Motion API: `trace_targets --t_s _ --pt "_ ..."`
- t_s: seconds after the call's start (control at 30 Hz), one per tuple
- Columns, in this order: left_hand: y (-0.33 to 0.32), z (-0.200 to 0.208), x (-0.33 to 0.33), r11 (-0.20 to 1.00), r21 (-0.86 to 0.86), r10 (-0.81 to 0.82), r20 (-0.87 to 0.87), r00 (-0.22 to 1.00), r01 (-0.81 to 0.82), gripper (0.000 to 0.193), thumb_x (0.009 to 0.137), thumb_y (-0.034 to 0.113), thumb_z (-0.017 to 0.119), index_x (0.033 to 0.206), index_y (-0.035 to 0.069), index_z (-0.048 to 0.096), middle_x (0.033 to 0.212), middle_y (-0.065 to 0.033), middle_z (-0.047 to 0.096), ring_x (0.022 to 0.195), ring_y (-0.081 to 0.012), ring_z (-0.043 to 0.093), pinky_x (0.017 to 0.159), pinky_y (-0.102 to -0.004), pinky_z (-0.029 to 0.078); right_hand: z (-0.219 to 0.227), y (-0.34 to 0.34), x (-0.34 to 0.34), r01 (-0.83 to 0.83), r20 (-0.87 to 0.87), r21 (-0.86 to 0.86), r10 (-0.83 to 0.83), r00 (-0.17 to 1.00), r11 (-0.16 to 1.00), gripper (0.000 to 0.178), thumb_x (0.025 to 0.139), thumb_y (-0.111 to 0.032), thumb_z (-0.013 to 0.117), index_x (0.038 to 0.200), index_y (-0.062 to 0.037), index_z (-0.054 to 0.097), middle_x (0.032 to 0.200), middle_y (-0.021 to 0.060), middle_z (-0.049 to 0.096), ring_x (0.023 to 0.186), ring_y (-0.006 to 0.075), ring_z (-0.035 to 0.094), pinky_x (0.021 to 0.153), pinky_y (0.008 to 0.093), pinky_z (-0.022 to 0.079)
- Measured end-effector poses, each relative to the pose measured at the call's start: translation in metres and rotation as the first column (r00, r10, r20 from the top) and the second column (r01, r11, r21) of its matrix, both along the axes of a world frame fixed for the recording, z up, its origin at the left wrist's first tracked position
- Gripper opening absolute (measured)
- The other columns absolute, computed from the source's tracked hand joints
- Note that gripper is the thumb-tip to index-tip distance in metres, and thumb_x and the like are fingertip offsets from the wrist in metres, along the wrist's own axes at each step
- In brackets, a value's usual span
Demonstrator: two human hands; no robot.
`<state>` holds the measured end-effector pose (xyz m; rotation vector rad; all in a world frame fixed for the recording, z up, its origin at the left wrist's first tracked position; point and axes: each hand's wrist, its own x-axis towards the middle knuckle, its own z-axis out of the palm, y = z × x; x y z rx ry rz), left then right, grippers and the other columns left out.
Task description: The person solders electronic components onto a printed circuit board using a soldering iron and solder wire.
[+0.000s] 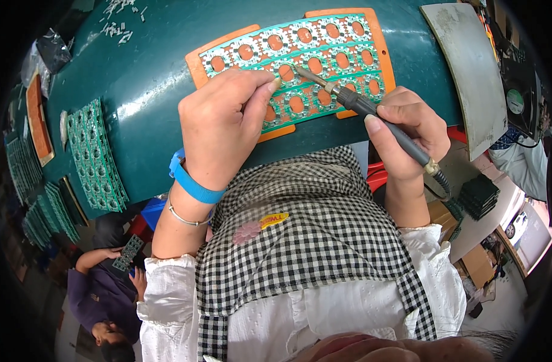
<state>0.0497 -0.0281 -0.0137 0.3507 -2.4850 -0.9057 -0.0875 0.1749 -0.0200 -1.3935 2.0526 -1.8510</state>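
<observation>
A green circuit board panel (261, 61), with rows of round cut-outs, lies in an orange tray (382, 57) on the green table. My right hand (412, 136) grips a dark grey soldering iron (361, 104) like a pen. The iron's tip points left and down at a ring in the panel's middle row. Thumb and forefinger of my left hand (222, 117) are pinched over the same ring, holding a thin strand of solder wire (284, 76) whose end is near the iron's tip. Whether tip and wire touch is too small to tell.
Another green panel (97, 157) lies at the table's left, near stacked boards (62, 211) and an orange tray (38, 120). Small white pieces (122, 21) are scattered at the back. A grey board (466, 72) borders the right side. At lower left a person (104, 301) holds a circuit board.
</observation>
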Motion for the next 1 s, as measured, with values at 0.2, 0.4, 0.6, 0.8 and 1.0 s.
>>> trace_targets --t_s 0.2,0.4,0.6,0.8,1.0 --pt "-0.002 -0.005 -0.002 0.999 -0.040 -0.016 -0.020 1.000 0.016 0.008 0.080 0.001 0.076 0.088 0.002 0.074 0.072 -0.0067 0.069 0.057 -0.0118 0.062 0.052 -0.0225 0.046 0.003 0.000 0.003 0.010 -0.056 0.035 -0.008 0.998 0.999 0.020 0.067 0.005 0.079 0.076 0.0027 0.061 0.065 0.0119 0.063 0.057 0.0195 0.063 0.052 0.0269 0.048" --pt "-0.002 0.009 0.015 0.998 -0.028 -0.053 0.048 0.997 0.055 0.011 0.078 -0.001 0.077 0.089 0.002 0.075 0.068 -0.0061 0.066 0.054 -0.0124 0.058 0.051 -0.0237 0.044 -0.002 0.007 0.002 0.040 0.071 -0.060 -0.035 0.997 0.997 0.019 0.071 0.008 0.075 0.082 0.0036 0.061 0.070 0.0125 0.064 0.059 0.0163 0.061 0.055 0.0267 0.046" --pt "-0.005 0.008 0.012 1.000 -0.027 0.014 0.049 0.999 -0.012 0.012 0.077 -0.001 0.077 0.089 0.002 0.075 0.066 -0.0069 0.064 0.055 -0.0122 0.057 0.051 -0.0243 0.044 -0.001 0.001 0.008 -0.015 0.059 -0.022 0.016 0.998 1.000 0.020 0.069 0.007 0.077 0.080 0.0029 0.061 0.070 0.0120 0.064 0.059 0.0178 0.062 0.053 0.0273 0.047" --pt "-0.003 -0.003 0.008 0.998 -0.067 0.000 0.036 0.999 0.003 0.014 0.076 -0.001 0.078 0.090 0.003 0.076 0.066 -0.0076 0.065 0.055 -0.0133 0.058 0.051 -0.0243 0.044 -0.001 -0.001 0.011 -0.007 -0.002 0.033 0.007 1.000 0.999 0.020 0.066 0.004 0.079 0.077 0.0016 0.062 0.066 0.0124 0.064 0.055 0.0199 0.063 0.051 0.0273 0.047" --pt "-0.002 0.000 0.009 0.995 -0.085 -0.049 0.037 0.998 0.052 0.011 0.076 -0.001 0.078 0.087 0.002 0.075 0.067 -0.0071 0.065 0.058 -0.0129 0.061 0.052 -0.0252 0.047 0.006 0.000 0.014 -0.006 -0.030 0.086 0.008 1.000 0.996 0.020 0.068 0.003 0.079 0.076 0.0026 0.061 0.065 0.0127 0.063 0.055 0.0196 0.062 0.050 0.0274 0.047"
